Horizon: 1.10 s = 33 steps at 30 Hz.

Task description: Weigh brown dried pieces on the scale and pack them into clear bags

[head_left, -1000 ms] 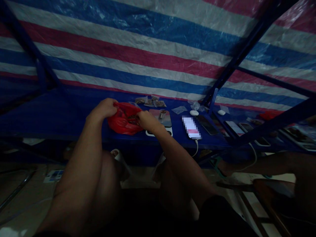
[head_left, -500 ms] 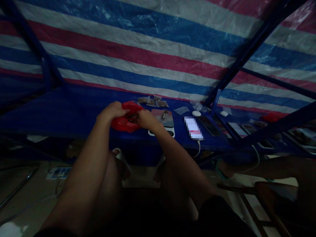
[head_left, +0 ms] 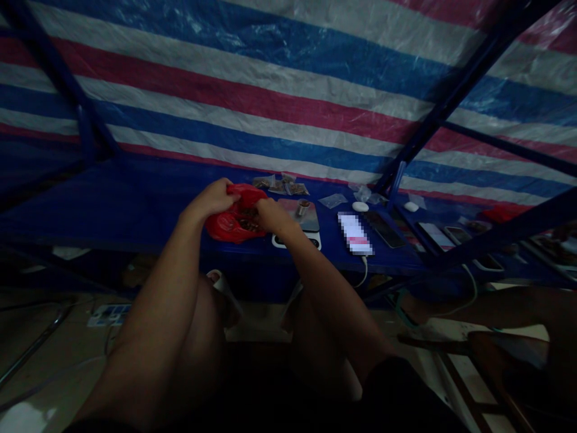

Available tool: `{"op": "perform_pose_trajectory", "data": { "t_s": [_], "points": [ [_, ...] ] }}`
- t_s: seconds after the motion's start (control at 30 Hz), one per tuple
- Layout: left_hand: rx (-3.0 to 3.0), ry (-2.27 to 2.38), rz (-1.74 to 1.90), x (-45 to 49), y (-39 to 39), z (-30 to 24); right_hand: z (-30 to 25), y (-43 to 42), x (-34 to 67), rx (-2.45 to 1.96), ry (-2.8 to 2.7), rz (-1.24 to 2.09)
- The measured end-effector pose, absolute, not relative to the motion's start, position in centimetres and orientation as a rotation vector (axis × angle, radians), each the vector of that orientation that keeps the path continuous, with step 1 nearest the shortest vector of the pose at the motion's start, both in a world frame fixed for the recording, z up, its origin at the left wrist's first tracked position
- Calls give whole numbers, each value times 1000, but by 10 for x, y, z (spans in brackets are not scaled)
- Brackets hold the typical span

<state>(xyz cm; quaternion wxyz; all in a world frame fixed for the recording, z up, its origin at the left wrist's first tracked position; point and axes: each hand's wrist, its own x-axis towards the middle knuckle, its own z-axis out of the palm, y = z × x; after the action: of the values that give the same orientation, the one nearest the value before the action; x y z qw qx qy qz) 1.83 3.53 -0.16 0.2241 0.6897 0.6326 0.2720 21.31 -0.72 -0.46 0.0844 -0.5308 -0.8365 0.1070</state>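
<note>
A red plastic bag (head_left: 225, 226) lies spread at its mouth on the blue shelf, with small brown pieces (head_left: 249, 224) inside. My left hand (head_left: 217, 197) is closed on the bag's rim at its upper left. At the right side of the mouth, my right hand (head_left: 274, 216) is closed on the rim; its fingertips are partly hidden. Just beyond that hand stands a white kitchen scale (head_left: 310, 224). A small metal cup (head_left: 302, 208) with brown contents rests on the scale's plate.
Several small zip bags (head_left: 288, 185) with brown pieces lie behind the scale. To the right are an empty clear bag (head_left: 333, 201), a lit phone (head_left: 355, 233) on a cable, a dark phone (head_left: 383, 230) and a white case (head_left: 360, 207). Blue metal posts (head_left: 396, 179) frame the shelf; another person's arm shows at right.
The bag's mouth is spread wider, so more brown pieces show. My left hand has shifted slightly up and right, and my right hand slightly right. The scale and cup stay put.
</note>
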Motion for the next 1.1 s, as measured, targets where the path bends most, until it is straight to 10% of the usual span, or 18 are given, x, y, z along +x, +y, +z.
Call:
{"op": "perform_pose_trajectory", "data": {
  "t_s": [1.1],
  "points": [
    [1763, 1615, 948, 33, 30, -4, -8, -3, 207, -1494, -2346, 468]
  ]
}}
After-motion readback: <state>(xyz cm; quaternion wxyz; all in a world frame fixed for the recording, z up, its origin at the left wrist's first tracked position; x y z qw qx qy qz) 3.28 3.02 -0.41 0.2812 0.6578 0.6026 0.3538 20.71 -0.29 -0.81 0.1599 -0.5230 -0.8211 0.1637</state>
